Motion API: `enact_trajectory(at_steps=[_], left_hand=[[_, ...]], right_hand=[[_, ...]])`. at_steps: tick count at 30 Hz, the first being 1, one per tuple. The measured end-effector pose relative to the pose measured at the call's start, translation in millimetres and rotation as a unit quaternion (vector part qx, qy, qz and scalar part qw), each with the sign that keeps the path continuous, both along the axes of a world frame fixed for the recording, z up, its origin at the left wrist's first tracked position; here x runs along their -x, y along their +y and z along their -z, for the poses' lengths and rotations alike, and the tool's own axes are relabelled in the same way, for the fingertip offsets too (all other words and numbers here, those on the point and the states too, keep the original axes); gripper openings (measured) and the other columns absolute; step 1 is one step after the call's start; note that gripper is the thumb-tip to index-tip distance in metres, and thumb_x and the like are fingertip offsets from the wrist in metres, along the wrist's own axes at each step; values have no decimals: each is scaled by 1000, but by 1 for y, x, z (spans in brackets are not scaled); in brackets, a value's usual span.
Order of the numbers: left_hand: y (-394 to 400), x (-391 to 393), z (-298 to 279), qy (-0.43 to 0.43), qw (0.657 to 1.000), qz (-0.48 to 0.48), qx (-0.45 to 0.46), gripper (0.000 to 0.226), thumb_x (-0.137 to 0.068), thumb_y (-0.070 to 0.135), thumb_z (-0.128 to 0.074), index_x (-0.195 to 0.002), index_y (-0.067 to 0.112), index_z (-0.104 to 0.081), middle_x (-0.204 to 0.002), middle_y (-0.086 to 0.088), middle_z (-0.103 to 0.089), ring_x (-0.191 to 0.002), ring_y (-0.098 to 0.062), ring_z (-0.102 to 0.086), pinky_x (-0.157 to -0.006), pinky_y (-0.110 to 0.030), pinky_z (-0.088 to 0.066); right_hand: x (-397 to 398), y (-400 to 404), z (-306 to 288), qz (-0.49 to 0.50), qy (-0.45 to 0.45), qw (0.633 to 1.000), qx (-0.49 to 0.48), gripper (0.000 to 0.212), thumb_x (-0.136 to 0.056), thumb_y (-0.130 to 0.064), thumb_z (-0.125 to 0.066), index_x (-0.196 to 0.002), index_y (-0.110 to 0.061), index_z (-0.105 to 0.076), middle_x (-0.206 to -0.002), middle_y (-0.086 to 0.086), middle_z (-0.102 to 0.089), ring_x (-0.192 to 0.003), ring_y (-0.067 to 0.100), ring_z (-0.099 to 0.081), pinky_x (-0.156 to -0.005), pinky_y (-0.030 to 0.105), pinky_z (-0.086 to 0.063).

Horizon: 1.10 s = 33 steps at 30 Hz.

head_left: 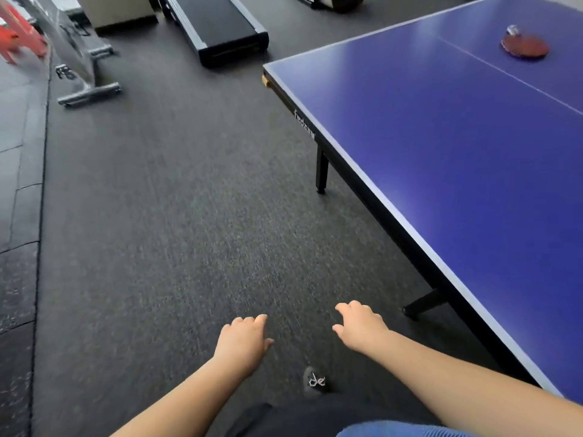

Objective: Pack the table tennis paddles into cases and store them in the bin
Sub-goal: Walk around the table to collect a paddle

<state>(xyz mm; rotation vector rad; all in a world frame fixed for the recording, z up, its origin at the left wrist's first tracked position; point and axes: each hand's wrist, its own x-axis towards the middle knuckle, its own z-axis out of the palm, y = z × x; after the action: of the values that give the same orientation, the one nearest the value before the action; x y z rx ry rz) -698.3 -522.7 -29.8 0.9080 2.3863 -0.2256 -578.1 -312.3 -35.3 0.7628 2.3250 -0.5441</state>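
Observation:
A red table tennis paddle (525,45) lies flat on the far part of the blue table (441,146), near its white centre line, with its handle pointing away at the upper left. My left hand (243,342) and my right hand (361,326) hang over the dark floor at the bottom centre, left of the table's near edge. Both hold nothing, and their fingers droop loosely curled. No case and no bin are in view.
A black treadmill (217,26) lies on the floor at the top centre. A grey metal exercise frame (85,70) stands at the upper left, beside red equipment (19,36). The table's black legs (321,171) stand under its left edge. My shoe (314,381) shows below my hands.

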Motion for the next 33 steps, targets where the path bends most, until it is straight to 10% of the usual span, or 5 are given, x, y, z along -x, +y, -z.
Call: enact_trajectory(at_steps=[33], left_hand=[[221,608,6,2,992,123,-1,47,-96,49,-45,-133,20,-43,-129,-3,-58,-121,-27,-50,-96,-40,-41]], right_hand=[[586,196,14,74,-14,997,9,47,-96,-42,-47,-137,-20,-43,-136,6,-44,-127,28,-41,-102,42,-39]])
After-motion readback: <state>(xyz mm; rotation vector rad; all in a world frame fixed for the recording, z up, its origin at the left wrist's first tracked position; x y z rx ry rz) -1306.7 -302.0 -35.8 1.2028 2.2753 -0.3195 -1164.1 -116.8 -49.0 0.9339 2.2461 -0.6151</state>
